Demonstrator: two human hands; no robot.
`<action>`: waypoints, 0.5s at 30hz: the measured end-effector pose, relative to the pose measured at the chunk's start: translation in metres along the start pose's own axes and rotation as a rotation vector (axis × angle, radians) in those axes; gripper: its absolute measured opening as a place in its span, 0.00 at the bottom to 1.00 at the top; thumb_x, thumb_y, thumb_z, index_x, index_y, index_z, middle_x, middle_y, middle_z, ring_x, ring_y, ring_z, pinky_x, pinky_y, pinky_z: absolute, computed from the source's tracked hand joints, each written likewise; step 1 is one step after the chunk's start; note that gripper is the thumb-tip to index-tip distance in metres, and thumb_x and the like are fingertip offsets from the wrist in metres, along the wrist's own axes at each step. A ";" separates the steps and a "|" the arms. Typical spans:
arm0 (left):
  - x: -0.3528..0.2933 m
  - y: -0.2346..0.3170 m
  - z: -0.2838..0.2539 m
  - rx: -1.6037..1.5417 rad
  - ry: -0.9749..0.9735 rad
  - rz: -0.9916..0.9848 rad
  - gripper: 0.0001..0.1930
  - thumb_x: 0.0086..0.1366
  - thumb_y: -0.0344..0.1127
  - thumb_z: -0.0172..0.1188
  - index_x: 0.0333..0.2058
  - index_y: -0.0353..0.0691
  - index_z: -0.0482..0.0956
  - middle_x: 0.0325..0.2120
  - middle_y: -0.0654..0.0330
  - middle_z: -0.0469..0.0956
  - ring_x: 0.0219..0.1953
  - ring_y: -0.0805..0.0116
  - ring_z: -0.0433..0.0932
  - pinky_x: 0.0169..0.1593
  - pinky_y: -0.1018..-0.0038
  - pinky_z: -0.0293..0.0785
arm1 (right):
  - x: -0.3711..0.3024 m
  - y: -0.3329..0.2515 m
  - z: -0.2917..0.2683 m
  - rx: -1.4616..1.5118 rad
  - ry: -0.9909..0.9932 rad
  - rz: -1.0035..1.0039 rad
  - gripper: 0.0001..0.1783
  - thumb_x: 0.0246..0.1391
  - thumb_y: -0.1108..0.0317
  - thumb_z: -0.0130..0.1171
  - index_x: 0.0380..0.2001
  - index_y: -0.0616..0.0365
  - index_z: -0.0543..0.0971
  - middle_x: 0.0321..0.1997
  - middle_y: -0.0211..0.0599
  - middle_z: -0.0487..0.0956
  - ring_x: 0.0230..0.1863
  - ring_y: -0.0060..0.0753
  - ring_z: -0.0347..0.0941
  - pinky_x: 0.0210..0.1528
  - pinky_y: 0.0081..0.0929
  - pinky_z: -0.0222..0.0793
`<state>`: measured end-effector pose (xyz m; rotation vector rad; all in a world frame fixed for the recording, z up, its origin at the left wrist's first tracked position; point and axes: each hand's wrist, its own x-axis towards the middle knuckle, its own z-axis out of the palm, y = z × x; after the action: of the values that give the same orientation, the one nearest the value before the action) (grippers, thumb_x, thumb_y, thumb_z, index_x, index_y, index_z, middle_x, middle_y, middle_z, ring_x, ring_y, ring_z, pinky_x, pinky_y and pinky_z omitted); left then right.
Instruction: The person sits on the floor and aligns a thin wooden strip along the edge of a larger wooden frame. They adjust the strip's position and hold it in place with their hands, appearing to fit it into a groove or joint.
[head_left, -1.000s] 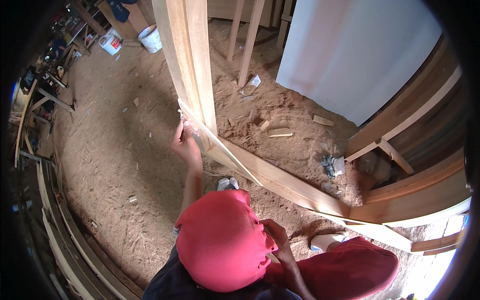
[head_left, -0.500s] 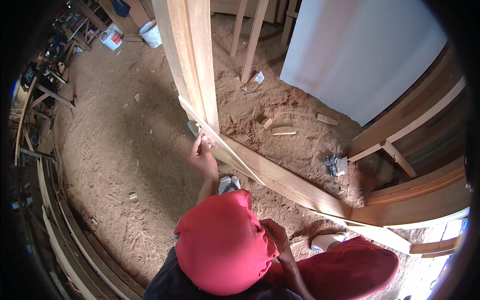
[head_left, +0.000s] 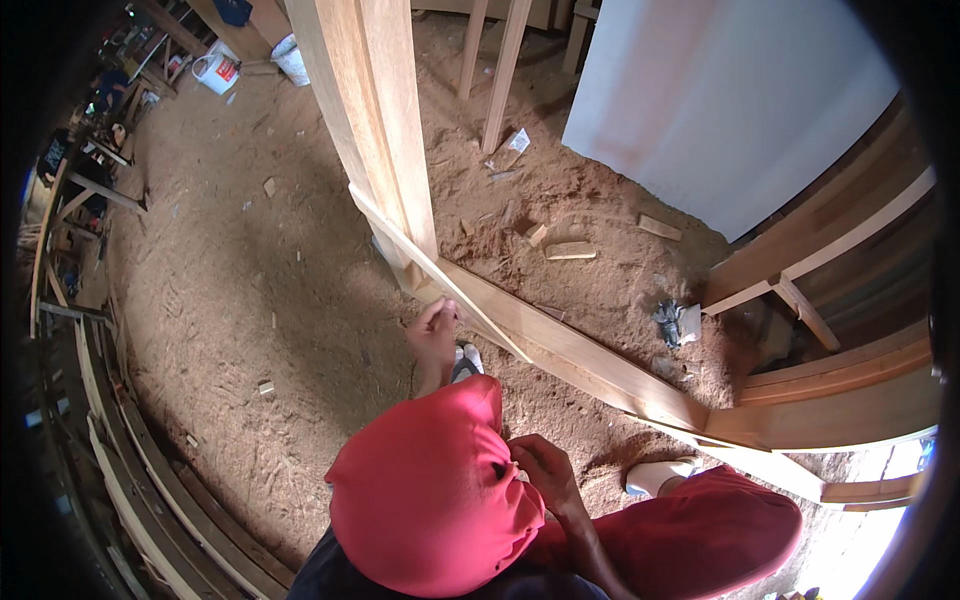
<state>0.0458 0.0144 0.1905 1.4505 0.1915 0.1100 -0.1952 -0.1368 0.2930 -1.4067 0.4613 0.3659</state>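
Note:
My left hand [head_left: 434,332] is by the corner of a large wooden frame, its fingers pinched together at the lower edge of a thin wooden strip [head_left: 400,237]. What lies between the fingertips is too small to make out. The strip runs slantwise across the corner, from the thick upright post [head_left: 372,110] to the long board [head_left: 580,355]. Beside a rounded bulge of red cloth [head_left: 420,480], my right hand [head_left: 545,470] has its fingers curled in. Whatever it grips, if anything, is hidden.
Sandy ground carries wood offcuts [head_left: 571,251] and scraps. A pale panel [head_left: 730,100] leans at the far right above more wooden framing [head_left: 850,410]. Long planks [head_left: 130,470] lie along the left. White buckets [head_left: 215,73] stand far back.
My left hand has slid right and slightly nearer along the strip, away from the post's foot. The curled right hand stays almost in place. The view has shifted slightly.

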 end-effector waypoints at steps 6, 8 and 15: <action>-0.033 -0.023 -0.006 0.058 -0.305 -0.254 0.08 0.74 0.27 0.62 0.45 0.28 0.85 0.28 0.59 0.83 0.30 0.73 0.81 0.38 0.73 0.80 | 0.005 0.006 0.002 -0.007 -0.004 0.011 0.12 0.71 0.67 0.57 0.49 0.62 0.83 0.47 0.40 0.86 0.50 0.30 0.82 0.55 0.29 0.75; -0.039 -0.025 -0.004 0.094 -0.333 -0.243 0.08 0.75 0.27 0.60 0.44 0.28 0.84 0.27 0.59 0.83 0.29 0.72 0.81 0.37 0.72 0.80 | 0.006 0.005 0.003 0.009 -0.010 -0.010 0.12 0.71 0.67 0.57 0.49 0.62 0.83 0.47 0.40 0.85 0.49 0.30 0.82 0.55 0.29 0.75; -0.046 0.004 0.007 -0.047 -0.322 -0.303 0.10 0.77 0.30 0.58 0.39 0.29 0.83 0.27 0.56 0.83 0.30 0.69 0.83 0.36 0.71 0.80 | 0.009 0.011 0.000 -0.007 -0.025 0.005 0.12 0.73 0.68 0.56 0.52 0.62 0.82 0.47 0.35 0.87 0.49 0.24 0.81 0.52 0.27 0.76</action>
<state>0.0018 -0.0008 0.1986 1.3564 0.1409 -0.3617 -0.1932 -0.1359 0.2791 -1.4067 0.4434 0.3896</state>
